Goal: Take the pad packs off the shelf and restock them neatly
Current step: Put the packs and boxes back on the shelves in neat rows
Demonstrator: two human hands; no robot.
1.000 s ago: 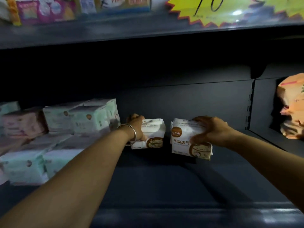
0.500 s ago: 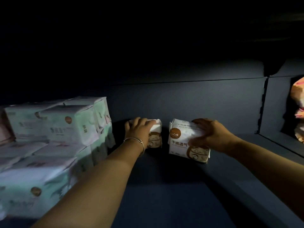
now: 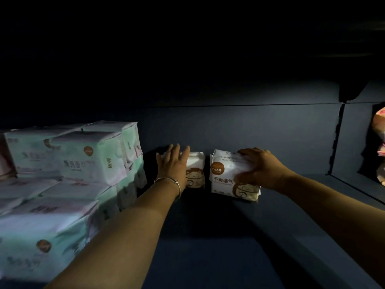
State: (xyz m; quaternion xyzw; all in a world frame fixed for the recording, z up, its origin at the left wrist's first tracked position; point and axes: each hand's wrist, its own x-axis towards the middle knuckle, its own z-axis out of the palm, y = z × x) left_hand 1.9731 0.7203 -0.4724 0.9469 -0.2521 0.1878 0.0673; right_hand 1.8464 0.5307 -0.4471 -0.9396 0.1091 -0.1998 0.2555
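Observation:
Two white pad packs with a brown cat print stand side by side at the back of a dark shelf (image 3: 208,257). My left hand (image 3: 174,163), a bracelet on its wrist, lies flat with straight fingers against the front of the left pack (image 3: 195,174), which stands against the back wall. My right hand (image 3: 258,167) grips the right pack (image 3: 227,176) from its right side, fingers over the top and thumb across the front. That pack stands upright, a narrow gap away from the left one.
Stacks of pale green and white packs (image 3: 68,184) fill the shelf's left side, close to my left forearm. A divider (image 3: 337,142) closes the bay on the right, with orange packs (image 3: 380,142) beyond it. The shelf above is dark.
Both packs moved back to the rear wall. My left hand went from gripping its pack to lying flat on its front. The view moved in under the upper shelf.

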